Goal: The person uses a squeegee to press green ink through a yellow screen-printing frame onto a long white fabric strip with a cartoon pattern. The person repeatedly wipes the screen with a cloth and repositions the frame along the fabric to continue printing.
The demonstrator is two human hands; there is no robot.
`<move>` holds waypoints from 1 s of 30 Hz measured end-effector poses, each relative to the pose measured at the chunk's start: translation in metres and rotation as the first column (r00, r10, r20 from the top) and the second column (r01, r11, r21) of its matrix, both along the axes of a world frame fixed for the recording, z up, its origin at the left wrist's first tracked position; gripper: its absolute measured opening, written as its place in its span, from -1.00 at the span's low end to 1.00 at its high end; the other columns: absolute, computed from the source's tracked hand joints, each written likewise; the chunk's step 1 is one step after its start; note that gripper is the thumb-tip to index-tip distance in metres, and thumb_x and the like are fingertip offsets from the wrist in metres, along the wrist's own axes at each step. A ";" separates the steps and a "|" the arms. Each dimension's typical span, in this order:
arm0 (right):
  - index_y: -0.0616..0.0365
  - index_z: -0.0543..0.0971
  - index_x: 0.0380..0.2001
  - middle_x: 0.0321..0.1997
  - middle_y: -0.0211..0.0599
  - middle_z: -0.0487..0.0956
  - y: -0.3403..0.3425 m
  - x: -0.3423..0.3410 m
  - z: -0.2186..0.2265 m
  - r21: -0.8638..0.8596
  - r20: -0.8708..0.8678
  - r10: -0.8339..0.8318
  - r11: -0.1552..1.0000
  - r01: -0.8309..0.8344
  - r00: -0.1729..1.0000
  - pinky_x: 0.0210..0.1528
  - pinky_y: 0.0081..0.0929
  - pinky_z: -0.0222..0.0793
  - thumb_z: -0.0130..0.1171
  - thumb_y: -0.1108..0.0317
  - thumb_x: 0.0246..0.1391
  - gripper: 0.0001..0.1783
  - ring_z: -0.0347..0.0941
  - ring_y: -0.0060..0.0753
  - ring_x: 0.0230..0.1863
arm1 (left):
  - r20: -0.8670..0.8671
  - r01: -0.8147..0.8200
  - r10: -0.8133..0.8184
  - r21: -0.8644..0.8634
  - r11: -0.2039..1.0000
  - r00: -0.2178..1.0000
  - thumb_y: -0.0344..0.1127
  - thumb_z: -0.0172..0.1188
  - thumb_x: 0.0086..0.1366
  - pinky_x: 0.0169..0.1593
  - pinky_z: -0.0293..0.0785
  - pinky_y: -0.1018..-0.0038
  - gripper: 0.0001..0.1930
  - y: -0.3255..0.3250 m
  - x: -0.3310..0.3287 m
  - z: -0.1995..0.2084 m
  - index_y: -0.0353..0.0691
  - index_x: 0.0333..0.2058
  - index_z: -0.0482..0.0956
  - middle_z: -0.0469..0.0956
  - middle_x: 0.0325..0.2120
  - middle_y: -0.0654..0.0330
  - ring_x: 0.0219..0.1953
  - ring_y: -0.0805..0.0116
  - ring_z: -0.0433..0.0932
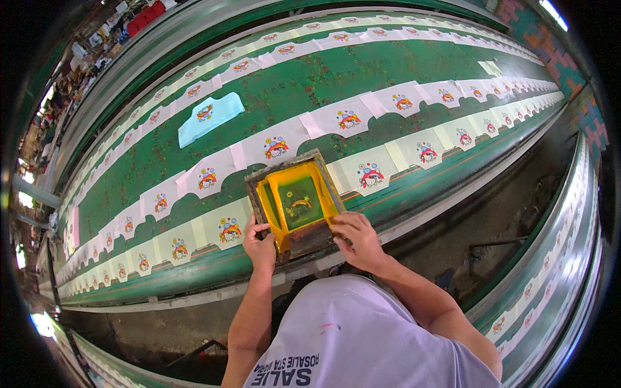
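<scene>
A wooden-framed printing screen (253,187) lies over the near row of fabric pieces, its mesh green and its inner edges coated with yellow ink. A small design shows in the middle of the mesh. My left hand (260,244) is closed on the frame's near left corner, beside a yellow-smeared strip that I cannot make out clearly. At the near right corner, my right hand (358,240) has its fingers bent against the frame's edge. Printed white fabric pieces (231,227) with a colourful cartoon design lie on both sides of the screen.
The long green printing table (310,71) carries several rows of printed pieces. A light blue cut piece (212,119) lies between rows. Another table with printed pieces (527,291) stands at the right, across a dark aisle (453,233). Cloth piles (147,18) are at the far left.
</scene>
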State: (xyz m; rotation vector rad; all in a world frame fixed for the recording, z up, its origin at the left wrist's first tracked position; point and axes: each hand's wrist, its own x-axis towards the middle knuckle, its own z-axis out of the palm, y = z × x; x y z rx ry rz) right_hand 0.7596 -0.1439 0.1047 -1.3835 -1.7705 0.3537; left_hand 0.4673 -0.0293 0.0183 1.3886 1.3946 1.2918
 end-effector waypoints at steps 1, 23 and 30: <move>0.13 0.72 0.11 0.24 -0.05 0.64 0.002 -0.003 0.003 0.032 0.068 0.046 0.998 -0.048 0.997 0.39 0.07 0.49 0.54 0.45 0.08 -0.52 0.56 0.14 0.29 | 0.043 0.006 -0.005 -0.011 1.000 0.999 -0.77 0.30 0.08 0.54 0.33 0.20 -0.69 0.001 -0.001 -0.001 -0.29 -0.22 0.67 0.41 0.50 -0.32 0.51 -0.06 0.48; 0.20 0.67 0.22 0.18 -0.10 0.66 0.051 -0.032 0.032 -0.369 0.342 0.401 0.889 -0.271 0.850 0.43 -0.02 0.45 0.25 0.49 0.14 -0.47 0.57 0.06 0.29 | 0.070 0.016 -0.008 -0.105 0.994 0.998 -0.73 0.35 0.11 0.57 0.25 0.21 -0.70 -0.004 -0.006 -0.003 -0.26 -0.20 0.66 0.40 0.51 -0.28 0.56 -0.03 0.40; 0.11 0.68 0.24 0.24 -0.18 0.63 0.050 -0.037 0.013 -0.237 0.379 0.315 0.942 -0.238 0.870 0.42 0.02 0.46 0.32 0.43 0.13 -0.45 0.54 0.02 0.32 | -0.039 0.008 -0.010 -0.054 0.999 0.999 -0.72 0.35 0.11 0.56 0.28 0.19 -0.72 -0.004 -0.001 0.005 -0.26 -0.23 0.66 0.43 0.49 -0.26 0.55 -0.06 0.42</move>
